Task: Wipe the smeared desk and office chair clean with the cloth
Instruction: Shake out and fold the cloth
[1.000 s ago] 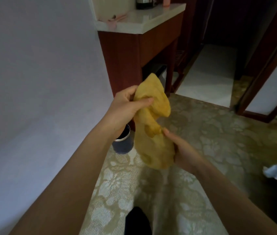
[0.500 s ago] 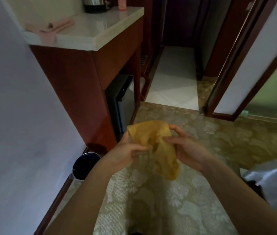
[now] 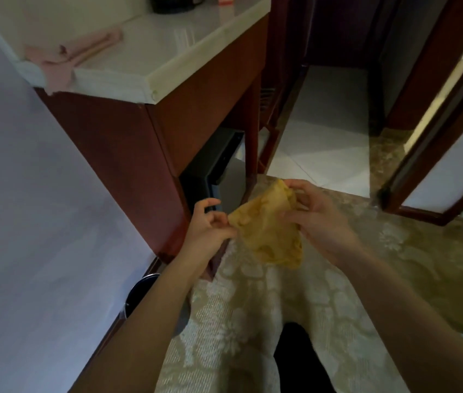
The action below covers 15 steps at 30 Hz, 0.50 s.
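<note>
The yellow cloth (image 3: pixel 267 231) hangs in mid-air between both hands, above the patterned carpet (image 3: pixel 253 307). The left grip (image 3: pixel 210 228) pinches its corner at 9 o'clock. The right grip (image 3: pixel 318 219) curls round the bunched top edge at 2 o'clock, and the rest droops toward 5. The white-topped counter (image 3: pixel 153 52) lies at 11 o'clock from the cloth, well apart and nearer the left grip. No office chair shows.
</note>
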Each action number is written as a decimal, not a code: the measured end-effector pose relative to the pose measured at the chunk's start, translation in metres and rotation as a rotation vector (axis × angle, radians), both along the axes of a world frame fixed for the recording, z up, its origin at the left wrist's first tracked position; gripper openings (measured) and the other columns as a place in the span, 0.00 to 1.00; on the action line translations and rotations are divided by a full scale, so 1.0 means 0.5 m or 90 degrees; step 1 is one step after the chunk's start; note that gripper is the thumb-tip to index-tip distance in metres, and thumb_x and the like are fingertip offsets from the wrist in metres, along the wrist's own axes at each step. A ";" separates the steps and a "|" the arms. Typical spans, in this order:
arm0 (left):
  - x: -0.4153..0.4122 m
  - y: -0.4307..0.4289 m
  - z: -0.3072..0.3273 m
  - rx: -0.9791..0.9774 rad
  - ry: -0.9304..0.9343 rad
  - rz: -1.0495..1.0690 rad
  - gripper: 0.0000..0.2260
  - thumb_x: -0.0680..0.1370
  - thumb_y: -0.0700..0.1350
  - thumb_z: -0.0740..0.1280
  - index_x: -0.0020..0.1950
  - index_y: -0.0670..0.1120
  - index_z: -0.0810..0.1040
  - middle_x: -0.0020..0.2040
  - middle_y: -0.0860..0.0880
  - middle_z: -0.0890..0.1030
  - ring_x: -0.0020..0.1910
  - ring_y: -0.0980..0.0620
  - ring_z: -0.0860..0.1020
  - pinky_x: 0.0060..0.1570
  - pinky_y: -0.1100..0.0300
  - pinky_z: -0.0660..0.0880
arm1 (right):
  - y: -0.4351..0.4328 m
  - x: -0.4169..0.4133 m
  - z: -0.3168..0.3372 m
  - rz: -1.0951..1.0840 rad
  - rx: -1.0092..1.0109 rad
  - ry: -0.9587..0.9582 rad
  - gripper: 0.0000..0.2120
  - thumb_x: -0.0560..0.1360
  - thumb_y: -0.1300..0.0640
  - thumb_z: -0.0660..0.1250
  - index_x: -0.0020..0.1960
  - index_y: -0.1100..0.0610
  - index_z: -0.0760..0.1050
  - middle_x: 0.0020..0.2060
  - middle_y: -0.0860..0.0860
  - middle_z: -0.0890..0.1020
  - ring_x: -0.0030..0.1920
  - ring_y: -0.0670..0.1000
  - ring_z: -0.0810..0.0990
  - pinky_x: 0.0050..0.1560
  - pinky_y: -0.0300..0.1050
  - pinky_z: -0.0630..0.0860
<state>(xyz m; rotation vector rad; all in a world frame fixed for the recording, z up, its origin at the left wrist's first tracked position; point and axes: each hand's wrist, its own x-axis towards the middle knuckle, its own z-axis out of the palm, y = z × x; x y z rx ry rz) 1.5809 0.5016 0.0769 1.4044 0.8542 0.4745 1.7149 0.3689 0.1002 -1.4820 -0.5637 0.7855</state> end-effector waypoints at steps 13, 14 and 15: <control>0.185 0.167 0.166 0.531 0.291 0.045 0.15 0.75 0.30 0.63 0.55 0.44 0.80 0.47 0.53 0.78 0.45 0.57 0.74 0.45 0.66 0.68 | 0.270 0.322 0.089 0.189 0.023 -0.651 0.09 0.72 0.65 0.71 0.50 0.55 0.82 0.44 0.48 0.75 0.42 0.44 0.75 0.44 0.26 0.70; 0.183 0.178 0.185 0.545 0.291 0.045 0.14 0.74 0.29 0.63 0.54 0.44 0.80 0.44 0.53 0.77 0.42 0.56 0.74 0.43 0.64 0.68 | 0.292 0.326 0.101 0.207 0.037 -0.661 0.07 0.73 0.64 0.70 0.49 0.55 0.81 0.44 0.48 0.74 0.43 0.45 0.74 0.44 0.29 0.69; 0.178 0.190 0.208 0.554 0.282 0.043 0.14 0.73 0.28 0.63 0.51 0.44 0.78 0.40 0.54 0.77 0.39 0.55 0.75 0.40 0.62 0.69 | 0.314 0.328 0.112 0.229 0.057 -0.669 0.06 0.73 0.63 0.70 0.49 0.55 0.81 0.46 0.47 0.72 0.46 0.46 0.73 0.45 0.30 0.68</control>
